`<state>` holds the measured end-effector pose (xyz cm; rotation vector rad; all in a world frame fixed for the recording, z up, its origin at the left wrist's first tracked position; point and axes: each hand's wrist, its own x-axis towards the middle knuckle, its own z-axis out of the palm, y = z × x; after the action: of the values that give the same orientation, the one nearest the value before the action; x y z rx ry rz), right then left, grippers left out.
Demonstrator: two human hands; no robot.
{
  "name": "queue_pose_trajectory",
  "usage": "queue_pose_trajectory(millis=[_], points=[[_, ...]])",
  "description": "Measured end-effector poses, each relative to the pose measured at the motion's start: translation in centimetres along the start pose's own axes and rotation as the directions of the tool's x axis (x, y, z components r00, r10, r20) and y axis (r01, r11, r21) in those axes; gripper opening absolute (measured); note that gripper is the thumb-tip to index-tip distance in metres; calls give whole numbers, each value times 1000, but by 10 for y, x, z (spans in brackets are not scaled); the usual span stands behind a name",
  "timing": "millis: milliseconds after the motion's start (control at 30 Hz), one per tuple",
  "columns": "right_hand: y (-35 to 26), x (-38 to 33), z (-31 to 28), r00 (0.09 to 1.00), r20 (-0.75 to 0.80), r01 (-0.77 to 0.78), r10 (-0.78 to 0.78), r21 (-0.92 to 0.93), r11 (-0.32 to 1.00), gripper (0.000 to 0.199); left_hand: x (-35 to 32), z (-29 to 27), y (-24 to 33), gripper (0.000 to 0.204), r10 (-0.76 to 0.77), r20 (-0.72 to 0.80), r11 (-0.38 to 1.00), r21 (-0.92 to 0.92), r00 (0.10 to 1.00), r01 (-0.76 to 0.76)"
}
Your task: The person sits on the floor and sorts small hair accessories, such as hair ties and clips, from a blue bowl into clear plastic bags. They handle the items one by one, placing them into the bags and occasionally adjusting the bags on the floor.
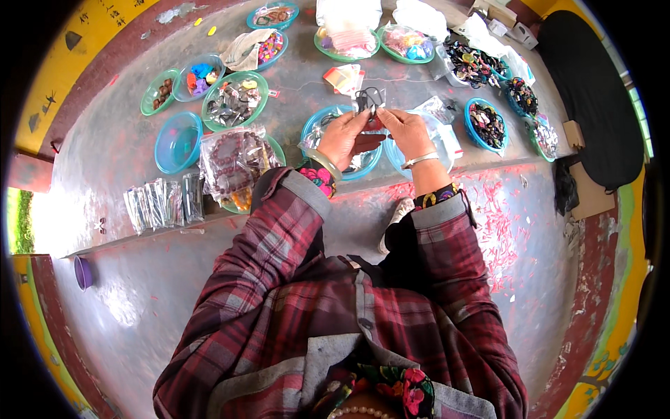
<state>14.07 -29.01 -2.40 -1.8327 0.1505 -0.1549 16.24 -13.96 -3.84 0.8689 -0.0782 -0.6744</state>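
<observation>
L hand (343,143) & R hand (412,136), thumbs & fingers closed in a pinch, hold black cord (363,103) btwn them, nr. far rim of blue basin (306,133), w/ red scraps (499,241) on floor at R.

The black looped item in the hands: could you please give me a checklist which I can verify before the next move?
1. Both hands at the black looped item: ok, left hand and right hand meet at its lower end.
2. Loops free of tangles: cannot tell, too small.
3. Contents of the blue basin behind the left hand fully visible: not ok, that hand hides part.
4. Clear packets away from the hands: ok, they lie to the left, near the ledge edge.
5. Firm grip: cannot tell from this view.
</observation>
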Motion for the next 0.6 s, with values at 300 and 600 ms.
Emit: queue_pose_trajectory(millis=[300, 600], points=[[-14, -22, -5, 943, 305, -199, 137, 182, 963, 23, -46, -21, 6, 26, -150, 42, 789, 608, 988, 94], [2, -26, 24, 955, 204, -284, 216, 411, 866, 15, -79, -33, 15, 28, -83, -93, 840, 530, 992, 120]])
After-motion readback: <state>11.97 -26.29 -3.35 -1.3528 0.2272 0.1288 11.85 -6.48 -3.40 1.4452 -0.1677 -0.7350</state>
